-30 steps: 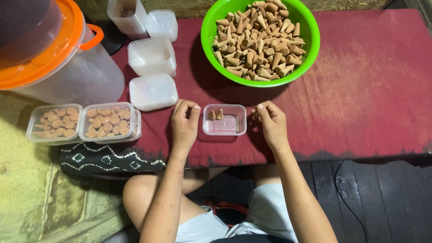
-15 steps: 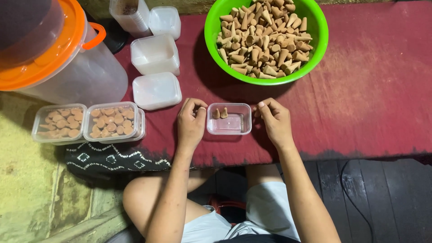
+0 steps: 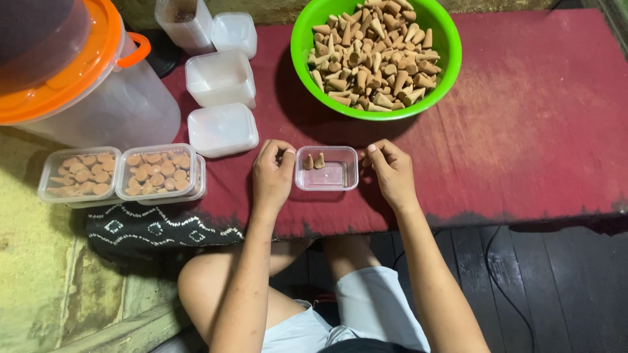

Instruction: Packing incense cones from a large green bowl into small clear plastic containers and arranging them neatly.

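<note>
A small clear plastic box lies on the red table cover near its front edge. Two brown cones stand in the box's far left corner. My left hand rests against the box's left side with its fingers curled in. My right hand sits at the box's right side, thumb and forefinger pinched together at the rim. Whether either hand holds a cone is hidden by the fingers. Just beyond the box stands a green bowl heaped with brown cones.
Two lidded clear boxes of cones lie at the left, over the table's edge. Empty clear boxes stand behind them. A big clear jar with an orange lid fills the far left. Red cover stretches right.
Both hands stay at the box's sides and the two cones have not moved. Only the view has shifted a little.
</note>
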